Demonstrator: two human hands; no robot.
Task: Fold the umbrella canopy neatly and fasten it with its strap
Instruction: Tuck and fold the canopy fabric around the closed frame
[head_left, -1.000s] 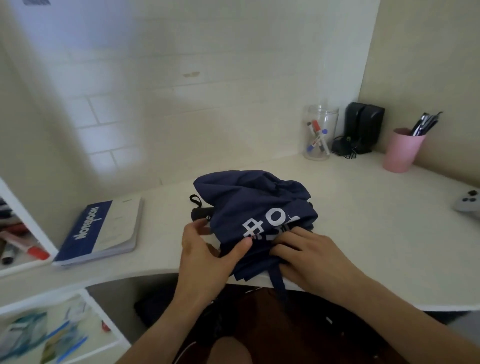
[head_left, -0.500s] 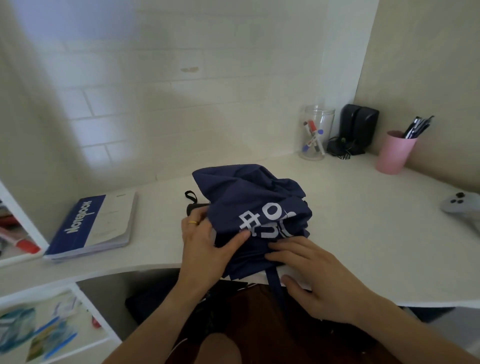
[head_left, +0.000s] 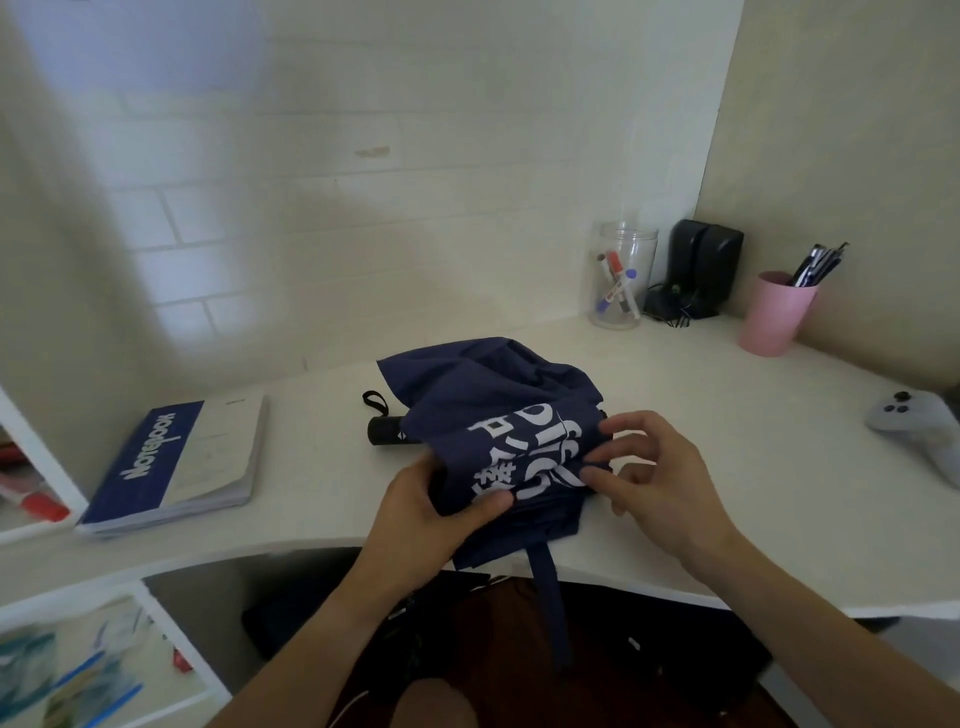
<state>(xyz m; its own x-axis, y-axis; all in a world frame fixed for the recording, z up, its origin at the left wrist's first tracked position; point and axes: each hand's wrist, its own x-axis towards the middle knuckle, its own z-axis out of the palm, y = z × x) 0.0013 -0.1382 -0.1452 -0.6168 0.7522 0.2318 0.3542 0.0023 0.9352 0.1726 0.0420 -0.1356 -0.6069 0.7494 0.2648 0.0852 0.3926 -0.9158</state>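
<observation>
A navy umbrella canopy (head_left: 483, 395) with white lettering lies bunched on the white desk (head_left: 727, 415). Its black handle (head_left: 385, 430) with a wrist loop sticks out to the left. A navy strap (head_left: 549, 603) hangs from the canopy over the desk's front edge. My left hand (head_left: 434, 512) grips the near left part of the canopy, thumb on the lettering. My right hand (head_left: 652, 475) pinches a fold of the canopy at its right end with the fingertips.
A blue and white notebook (head_left: 182, 462) lies on the desk's left. At the back right stand a clear jar of markers (head_left: 621, 278), black speakers (head_left: 701, 273) and a pink cup of pens (head_left: 774, 314). A grey game controller (head_left: 919, 421) rests at the far right. Shelves (head_left: 62, 623) sit lower left.
The canopy has been rolled tighter and the lettering now faces me. My right hand moved from the near edge up to the canopy's right end. My left hand shifted its grip.
</observation>
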